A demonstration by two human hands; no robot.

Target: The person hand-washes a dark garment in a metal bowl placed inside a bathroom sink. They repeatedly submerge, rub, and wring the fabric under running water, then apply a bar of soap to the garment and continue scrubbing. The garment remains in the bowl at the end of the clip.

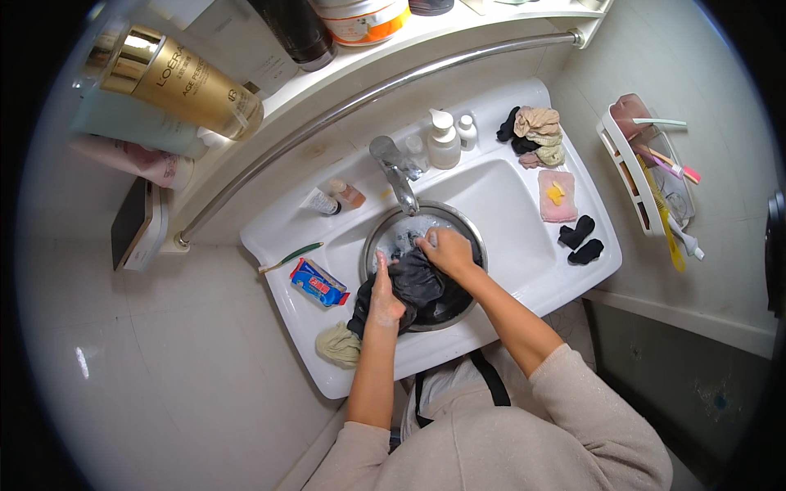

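Note:
A round metal basin point(481, 245) with sudsy water stands in the white sink point(516, 215), under the chrome faucet point(399, 175). Dark wet cloth point(417, 279) lies in the basin, and part of it hangs over the left rim. My right hand point(448, 248) is closed on the upper end of the cloth. Along the cloth's left side rests my left hand point(385, 294), wet with foam, its thumb raised; its other fingers are mostly hidden, so its grip cannot be made out. A pale green cloth bundle point(339, 345) lies at the sink's front left, near my left wrist.
Left on the sink are a green-handled toothbrush point(295, 256) and a blue soap packet point(319, 282). Pump bottles point(443, 141) stand behind. Bunched socks point(537, 136), a pink cloth point(557, 196) and black socks point(577, 236) lie right. A metal rail point(393, 86) and loaded shelf point(276, 101) overhang the back.

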